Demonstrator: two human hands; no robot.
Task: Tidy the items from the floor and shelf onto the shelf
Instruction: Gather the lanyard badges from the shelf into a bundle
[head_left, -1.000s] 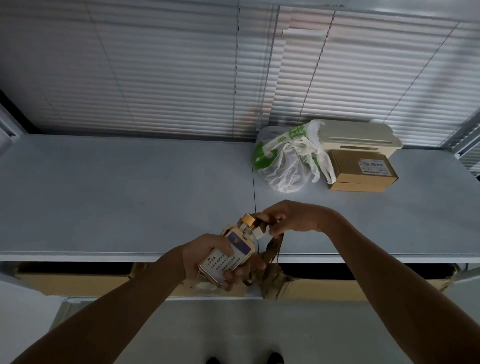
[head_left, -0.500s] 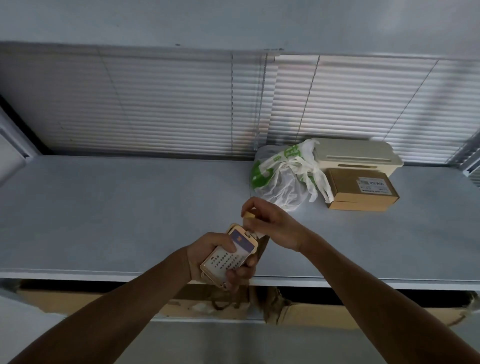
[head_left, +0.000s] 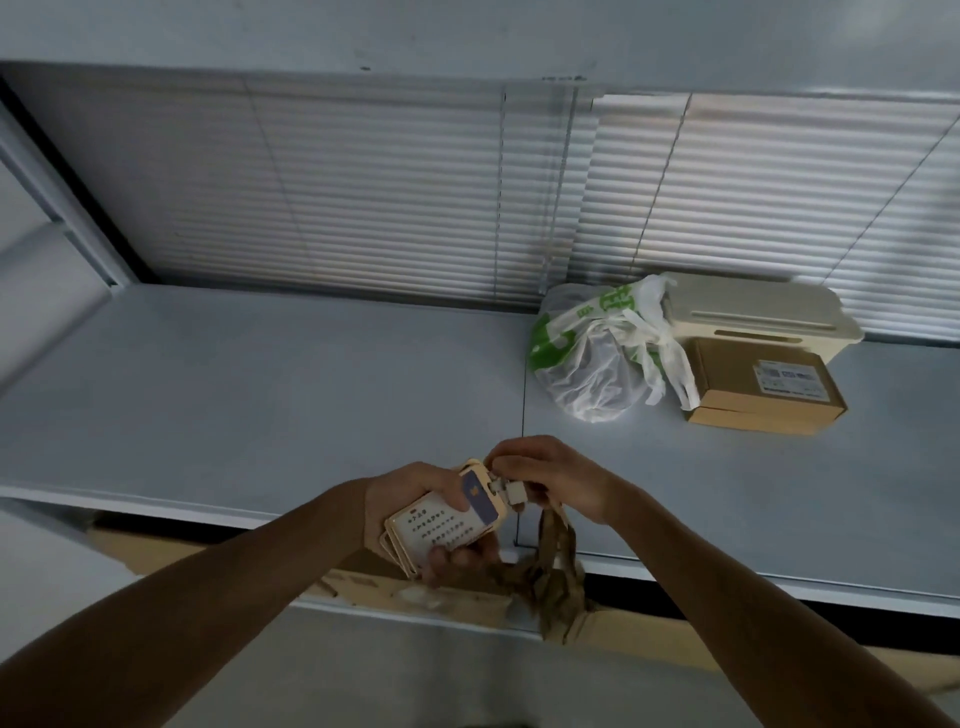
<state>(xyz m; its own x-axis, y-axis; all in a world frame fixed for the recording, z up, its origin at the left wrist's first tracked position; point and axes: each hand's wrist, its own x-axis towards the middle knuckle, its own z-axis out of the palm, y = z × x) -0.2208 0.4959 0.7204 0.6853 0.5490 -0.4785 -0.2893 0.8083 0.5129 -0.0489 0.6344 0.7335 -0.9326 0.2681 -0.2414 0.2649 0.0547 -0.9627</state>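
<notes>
My left hand (head_left: 410, 499) grips a stack of tan card holders (head_left: 447, 519) with white printed faces, held over the front edge of the grey shelf (head_left: 260, 395). My right hand (head_left: 550, 478) pinches the white clip and brown lanyard (head_left: 556, 566) at the top of the holders; the strap dangles below the shelf edge. At the shelf's back right stand a clear plastic bag with green print (head_left: 597, 358), a brown cardboard box (head_left: 758, 384) and a cream plastic box (head_left: 753, 317).
Closed window blinds (head_left: 467, 192) run behind the shelf. Flattened cardboard (head_left: 415, 592) shows on the level beneath the front edge. The left half of the shelf top is bare grey surface.
The camera tilted up, so shelf and blinds sit lower in view. My right hand shifted along the clip at the holders' top, and the lanyard hangs down in sight again.
</notes>
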